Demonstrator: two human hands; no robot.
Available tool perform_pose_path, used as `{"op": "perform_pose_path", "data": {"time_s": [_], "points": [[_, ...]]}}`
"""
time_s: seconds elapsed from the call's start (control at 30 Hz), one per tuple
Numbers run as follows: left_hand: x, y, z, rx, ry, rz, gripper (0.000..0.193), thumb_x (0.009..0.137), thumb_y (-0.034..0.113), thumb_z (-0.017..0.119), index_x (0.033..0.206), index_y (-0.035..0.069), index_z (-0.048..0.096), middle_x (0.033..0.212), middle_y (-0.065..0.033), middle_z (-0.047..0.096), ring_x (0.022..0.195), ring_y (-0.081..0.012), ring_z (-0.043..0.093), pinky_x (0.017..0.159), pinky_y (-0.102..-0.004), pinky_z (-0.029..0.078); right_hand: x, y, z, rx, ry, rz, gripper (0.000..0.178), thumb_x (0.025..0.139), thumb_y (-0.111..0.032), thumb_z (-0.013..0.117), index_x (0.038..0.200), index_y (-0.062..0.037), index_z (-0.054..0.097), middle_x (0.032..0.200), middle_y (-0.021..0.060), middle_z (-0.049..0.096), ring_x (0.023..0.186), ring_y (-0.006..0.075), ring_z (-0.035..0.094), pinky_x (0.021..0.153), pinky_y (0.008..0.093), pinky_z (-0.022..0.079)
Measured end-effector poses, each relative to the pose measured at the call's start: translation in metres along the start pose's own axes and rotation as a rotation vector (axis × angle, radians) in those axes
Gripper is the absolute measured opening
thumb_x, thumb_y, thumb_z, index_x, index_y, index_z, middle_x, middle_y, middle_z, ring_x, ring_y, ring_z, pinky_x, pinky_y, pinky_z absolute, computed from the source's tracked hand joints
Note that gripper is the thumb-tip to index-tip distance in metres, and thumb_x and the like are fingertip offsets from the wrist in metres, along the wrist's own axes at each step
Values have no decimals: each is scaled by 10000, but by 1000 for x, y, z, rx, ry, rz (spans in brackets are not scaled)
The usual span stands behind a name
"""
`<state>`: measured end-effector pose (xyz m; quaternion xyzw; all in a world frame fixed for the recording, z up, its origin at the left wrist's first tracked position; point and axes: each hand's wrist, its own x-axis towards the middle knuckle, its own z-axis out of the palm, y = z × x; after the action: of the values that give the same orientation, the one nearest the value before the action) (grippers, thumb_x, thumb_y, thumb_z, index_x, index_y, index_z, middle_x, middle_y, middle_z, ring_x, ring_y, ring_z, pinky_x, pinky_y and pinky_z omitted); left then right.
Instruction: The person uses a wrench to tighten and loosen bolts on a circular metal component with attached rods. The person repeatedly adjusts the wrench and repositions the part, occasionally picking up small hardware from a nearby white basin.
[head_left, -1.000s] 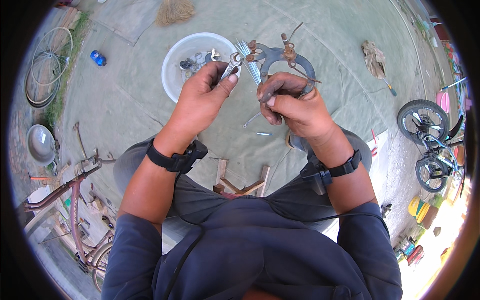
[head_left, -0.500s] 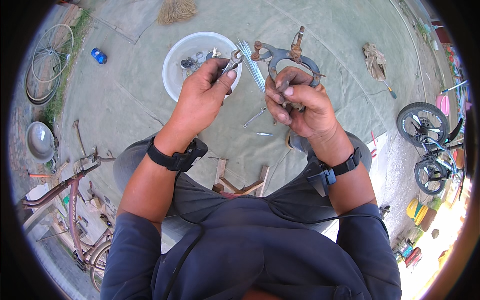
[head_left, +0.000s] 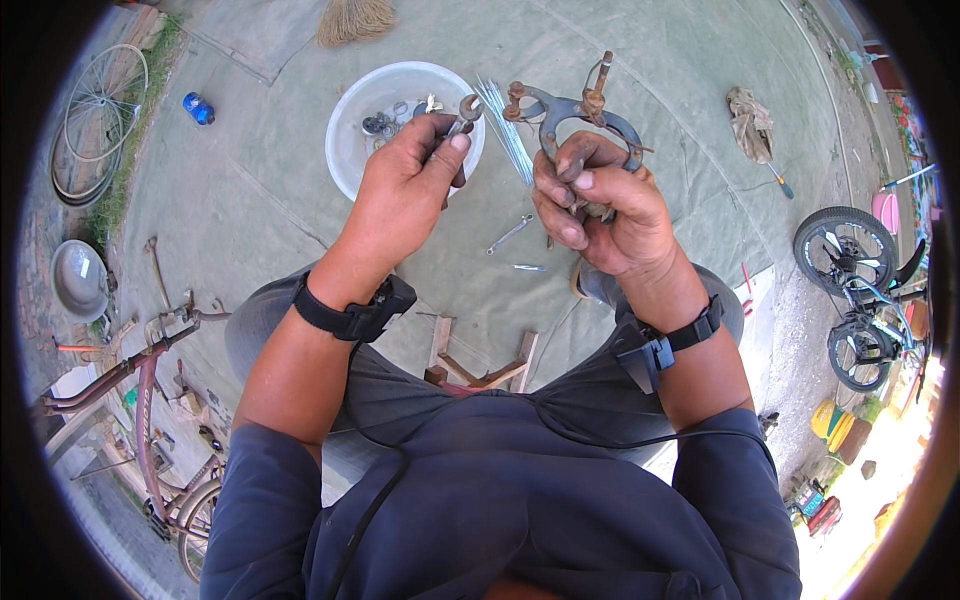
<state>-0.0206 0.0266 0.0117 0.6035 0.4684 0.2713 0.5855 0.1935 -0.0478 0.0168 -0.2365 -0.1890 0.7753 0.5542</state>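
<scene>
My left hand (head_left: 418,180) is closed round the shaft of an open-ended wrench (head_left: 466,115), whose jaw sticks out past the thumb and points up and right. In my right hand (head_left: 605,205) is a rusty bicycle caliper brake (head_left: 625,128). Its curved dark arms reach up above the fingers, with a rusty bolt and nut (head_left: 596,95) standing up from one arm and another rusty bolt at the left tip. My fingers hide the lower part of the brake. Wrench and brake are apart from each other.
Beyond my left hand stands a pale basin (head_left: 345,165) with small metal parts in it. Thin metal rods (head_left: 508,135) and a second wrench (head_left: 510,234) lie on the green sheet (head_left: 250,170). An old bicycle frame (head_left: 148,400) is at left; a wheeled bike (head_left: 848,250) is at right.
Both hands keep their holds. The wrench jaw has tipped slightly left and up, and the brake has shifted a little to the right.
</scene>
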Motion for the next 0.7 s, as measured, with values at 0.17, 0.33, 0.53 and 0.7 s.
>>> {"op": "perform_pose_path", "data": {"time_s": [0.17,0.33,0.53,0.7], "points": [[-1,2,0,-31,2,-32,288,1034,220,542,1174,-25,597,752,-10,597,634,-61,508,571,-236,433,1,0,-1,35,-6,-1,129,854,-101,594,957,-41,644,832,104,579,579,186,530,492,282,373],[0,1,2,-87,4,-18,298,1045,221,521,1203,-22,590,776,-30,621,652,-72,540,595,-239,460,1,-1,-2,145,-11,8,144,864,-146,595,965,-51,632,818,98,552,568,192,536,444,277,340],[0,4,3,-315,-38,-89,279,1045,245,533,1172,6,599,782,-23,602,620,-69,502,562,-227,418,2,-2,-1,238,-10,25,190,879,-196,579,986,-48,631,831,117,573,562,212,553,442,281,380],[-2,10,7,-396,-69,-156,236,1022,258,585,1087,31,596,748,6,544,590,-54,438,518,-213,355,2,1,1,245,0,41,202,879,-201,578,992,-42,633,831,116,579,563,224,567,471,289,452]]}}
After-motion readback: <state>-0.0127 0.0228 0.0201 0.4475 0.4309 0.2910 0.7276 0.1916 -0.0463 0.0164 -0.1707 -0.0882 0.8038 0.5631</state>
